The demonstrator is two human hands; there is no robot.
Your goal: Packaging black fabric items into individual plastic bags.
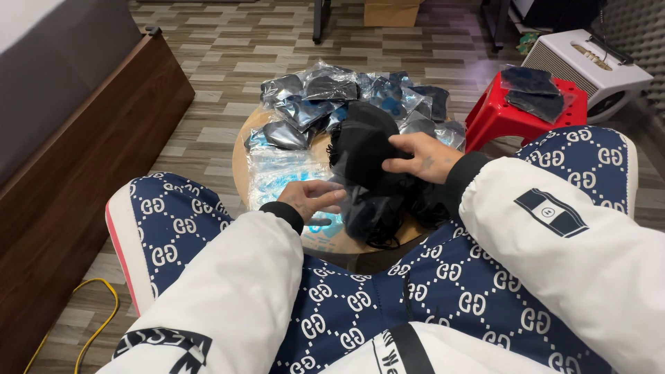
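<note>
A small round wooden table [241, 161] stands between my knees. A heap of black cloth masks [366, 149] lies on its near side. My right hand [424, 158] rests on the heap, fingers curled on a black mask. My left hand [313, 197] pinches the edge of a clear plastic bag [331, 185] just left of the heap. A stack of empty clear bags [280, 174] lies under and beyond my left hand. Several bagged black masks [312, 102] are piled at the table's far side.
A red plastic stool [495, 114] with two bagged masks stands to the right of the table. Behind it sits a white box-shaped appliance [589, 69]. A dark wooden bed frame [76, 173] runs along the left, with a yellow cable [97, 325] on the floor.
</note>
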